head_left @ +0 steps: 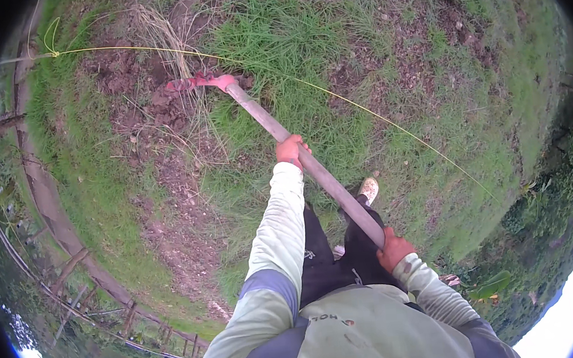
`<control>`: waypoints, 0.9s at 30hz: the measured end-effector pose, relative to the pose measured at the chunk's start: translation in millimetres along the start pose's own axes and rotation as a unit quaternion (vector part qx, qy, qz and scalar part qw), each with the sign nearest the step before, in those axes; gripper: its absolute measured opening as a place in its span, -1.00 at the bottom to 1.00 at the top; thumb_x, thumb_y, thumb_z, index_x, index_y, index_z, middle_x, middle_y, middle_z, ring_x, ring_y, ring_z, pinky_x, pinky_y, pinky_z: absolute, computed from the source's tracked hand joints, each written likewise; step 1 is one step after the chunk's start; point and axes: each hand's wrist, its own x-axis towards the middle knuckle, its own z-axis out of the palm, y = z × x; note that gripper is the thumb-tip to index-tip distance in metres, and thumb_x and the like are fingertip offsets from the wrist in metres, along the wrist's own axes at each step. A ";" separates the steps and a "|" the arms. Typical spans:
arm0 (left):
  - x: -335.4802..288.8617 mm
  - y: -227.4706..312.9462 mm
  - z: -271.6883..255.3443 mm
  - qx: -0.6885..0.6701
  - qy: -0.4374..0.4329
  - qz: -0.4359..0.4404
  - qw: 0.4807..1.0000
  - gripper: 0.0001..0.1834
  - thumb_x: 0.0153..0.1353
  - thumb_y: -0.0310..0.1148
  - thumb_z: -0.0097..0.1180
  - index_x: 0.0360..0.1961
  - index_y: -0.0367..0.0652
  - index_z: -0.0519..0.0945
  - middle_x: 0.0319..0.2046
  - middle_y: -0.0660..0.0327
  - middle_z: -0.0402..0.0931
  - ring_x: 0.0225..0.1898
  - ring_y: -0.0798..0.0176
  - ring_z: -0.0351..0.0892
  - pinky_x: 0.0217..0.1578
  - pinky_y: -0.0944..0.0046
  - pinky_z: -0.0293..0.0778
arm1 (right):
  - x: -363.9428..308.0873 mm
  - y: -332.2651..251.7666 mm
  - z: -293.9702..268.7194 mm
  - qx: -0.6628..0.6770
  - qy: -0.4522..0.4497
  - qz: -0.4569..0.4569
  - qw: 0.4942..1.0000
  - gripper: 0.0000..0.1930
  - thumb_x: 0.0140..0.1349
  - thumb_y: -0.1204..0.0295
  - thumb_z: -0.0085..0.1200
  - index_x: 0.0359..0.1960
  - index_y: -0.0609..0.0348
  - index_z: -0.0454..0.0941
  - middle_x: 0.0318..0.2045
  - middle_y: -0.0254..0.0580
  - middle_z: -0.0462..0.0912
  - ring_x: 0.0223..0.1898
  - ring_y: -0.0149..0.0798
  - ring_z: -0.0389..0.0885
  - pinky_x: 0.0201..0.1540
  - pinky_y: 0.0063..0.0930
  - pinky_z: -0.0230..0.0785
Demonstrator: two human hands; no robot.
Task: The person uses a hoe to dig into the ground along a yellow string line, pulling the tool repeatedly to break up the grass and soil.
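Both of my hands grip the long wooden handle of a mattock (331,183), which slants from my right hip up to the far left. My left hand (291,152) is closed round the handle near its middle. Close to the handle's lower end, my right hand (395,249) is wrapped round it beside my thigh. The red, soil-smeared mattock head (213,82) is at broken brown soil (170,111) and dry grass stalks (161,33); whether its edge is in the soil I cannot tell.
A taut yellow string (369,110) crosses the grass, passing just beyond the mattock head. It is tied at a stake (17,60) on the far left. Along the left runs a curved wooden rail (45,190). My shoe (369,189) stands on grass; bushes (541,204) grow at right.
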 end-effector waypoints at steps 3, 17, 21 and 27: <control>5.7 -17.5 2.5 0.009 0.026 0.001 1.000 -0.91 0.08 -0.53 0.06 -0.47 -0.21 0.39 -0.62 0.21 0.35 -0.59 0.21 0.44 -0.57 0.09 0.49 | 16.6 26.7 7.9 0.025 0.006 -0.035 0.999 -0.57 0.05 0.30 0.15 -0.11 0.14 0.26 -0.40 0.21 0.63 -0.31 0.25 0.64 -0.20 0.07 0.51; -45.4 -203.4 65.8 -0.038 0.100 0.120 0.987 -0.85 0.04 -0.54 0.08 -0.36 -0.21 0.40 -0.53 0.13 0.39 -0.60 0.14 0.44 -0.57 0.04 0.48 | 138.1 299.6 103.6 0.027 0.045 -0.139 0.989 -0.54 0.00 0.24 0.24 -0.12 0.07 0.32 -0.38 0.08 0.64 -0.33 0.17 0.65 -0.25 0.02 0.51; -120.0 -186.0 98.7 -0.038 0.096 0.245 0.964 -0.83 0.03 -0.54 0.11 -0.36 -0.24 0.39 -0.53 0.12 0.39 -0.58 0.14 0.46 -0.56 0.05 0.49 | 181.7 322.1 116.5 0.095 0.116 -0.215 0.965 -0.56 -0.02 0.25 0.24 -0.12 0.04 0.36 -0.40 0.05 0.64 -0.36 0.18 0.64 -0.27 0.03 0.51; -316.4 -15.7 148.5 0.015 0.048 0.588 0.807 -0.72 0.10 -0.63 0.06 -0.18 -0.29 0.29 -0.43 0.06 0.45 -0.54 0.15 0.50 -0.47 0.09 0.55 | 181.8 160.9 -16.1 0.247 0.179 -0.459 0.834 -0.67 0.01 0.35 0.22 -0.19 0.06 0.40 -0.41 -0.01 0.61 -0.34 0.13 0.61 -0.28 0.02 0.45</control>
